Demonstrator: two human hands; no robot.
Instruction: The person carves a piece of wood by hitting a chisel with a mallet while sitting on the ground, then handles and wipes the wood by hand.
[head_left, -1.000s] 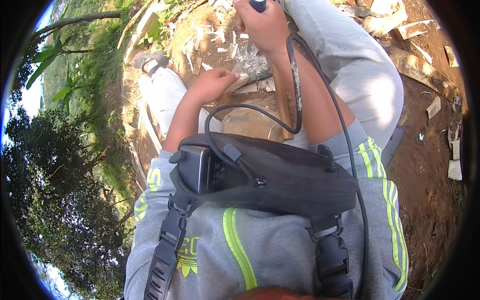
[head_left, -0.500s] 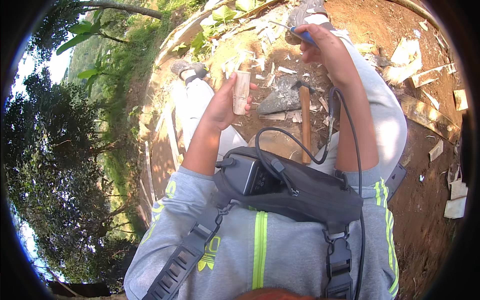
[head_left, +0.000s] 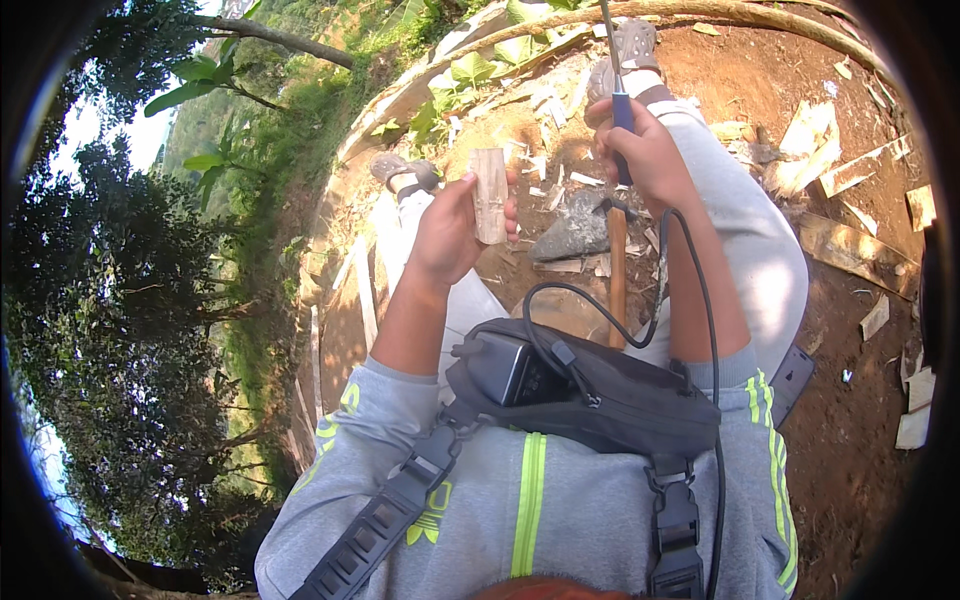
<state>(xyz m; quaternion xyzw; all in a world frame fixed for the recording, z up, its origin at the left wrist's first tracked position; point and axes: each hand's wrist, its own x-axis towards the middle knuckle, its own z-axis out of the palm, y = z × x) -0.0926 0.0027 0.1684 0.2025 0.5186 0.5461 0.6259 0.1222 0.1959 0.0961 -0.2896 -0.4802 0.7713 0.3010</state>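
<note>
A short, pale piece of wood [head_left: 489,200], roughly split, stands upright in my left hand [head_left: 448,232]. The thumb lies along one side of it and fingertips show on the other. My right hand [head_left: 645,155] is closed round the blue handle of a thin-shafted metal tool [head_left: 622,115]. Its shaft points up and away from me; whether it is a screwdriver or a narrow chisel I cannot tell. The two hands are apart, over the space between my legs. Below them a hammer [head_left: 617,260] with a wooden handle rests with its dark head by a grey stone [head_left: 573,228].
Wood chips [head_left: 548,105] and split boards [head_left: 860,240] litter the brown soil. A black pouch [head_left: 640,400] with a looping cable hangs at my chest. Beside my right hip is a phone [head_left: 795,385]. A long pole [head_left: 720,10] curves across the far side; bushes grow at left.
My right hand has lowered toward me and turned the blue-handled tool from pointing left to pointing up and away. The left hand keeps hold of the piece of wood. The whole view has shifted slightly.
</note>
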